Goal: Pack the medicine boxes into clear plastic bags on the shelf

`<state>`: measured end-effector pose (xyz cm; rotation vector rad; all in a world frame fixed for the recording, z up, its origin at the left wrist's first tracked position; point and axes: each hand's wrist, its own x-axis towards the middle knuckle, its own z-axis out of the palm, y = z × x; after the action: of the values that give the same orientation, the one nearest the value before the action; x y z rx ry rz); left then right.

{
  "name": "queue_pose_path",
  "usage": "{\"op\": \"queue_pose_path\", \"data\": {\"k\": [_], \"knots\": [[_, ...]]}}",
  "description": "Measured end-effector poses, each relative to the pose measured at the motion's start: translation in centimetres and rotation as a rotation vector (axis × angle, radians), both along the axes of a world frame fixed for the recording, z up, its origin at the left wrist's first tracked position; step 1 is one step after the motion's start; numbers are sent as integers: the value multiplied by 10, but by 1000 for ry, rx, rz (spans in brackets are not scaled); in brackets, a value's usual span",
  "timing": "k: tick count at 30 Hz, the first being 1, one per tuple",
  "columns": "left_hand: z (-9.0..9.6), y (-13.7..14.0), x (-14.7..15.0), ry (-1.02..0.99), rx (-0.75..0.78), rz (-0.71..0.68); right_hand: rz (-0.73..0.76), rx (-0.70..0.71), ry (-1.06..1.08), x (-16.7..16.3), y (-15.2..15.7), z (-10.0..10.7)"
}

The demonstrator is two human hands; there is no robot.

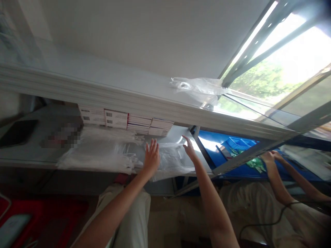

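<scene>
My left hand (152, 157) lies with its fingers stretched out at the left side of a clear plastic bag (170, 162) on the grey shelf. To the right of that bag is my right hand (190, 150), its fingers apart and nothing visible in them. Whether either hand touches the plastic is hard to tell. A pile of clear plastic bags (100, 148) is spread left of my left hand. Behind it stands a row of white boxes (116, 119), some with barcode labels and some stacked flat.
An upper shelf edge (124, 94) runs above my hands, with a crumpled plastic bag (199, 86) on top. At right, a co-worker's hands (271, 156) are near green items (256, 163) by a blue tray (240, 143). A dark flat object (19, 132) lies far left.
</scene>
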<state>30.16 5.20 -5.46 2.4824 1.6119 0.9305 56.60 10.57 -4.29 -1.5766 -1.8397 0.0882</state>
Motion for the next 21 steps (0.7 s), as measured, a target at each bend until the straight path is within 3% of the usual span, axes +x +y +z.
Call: {"op": "queue_pose_path", "data": {"k": [3,7,10,14,18,21], "knots": [[-5,-19,20,-3,-80,-99,-45,41,1,-44,-43,-22],[-20,-26,32,46,-184,-57,-17,-168,-209,-77,-87,-48],[-25,-23,29,64,-188,-39,-55,-237,-370,-62,-99,-54],[-26,-20,25,67,-156,-44,-133,-253,-498,-18,-103,-55],[-28,-21,25,65,-148,-28,-231,-283,-486,16,-110,-56],[-29,-21,25,62,-168,-32,-332,-311,-415,23,-111,-48]]}}
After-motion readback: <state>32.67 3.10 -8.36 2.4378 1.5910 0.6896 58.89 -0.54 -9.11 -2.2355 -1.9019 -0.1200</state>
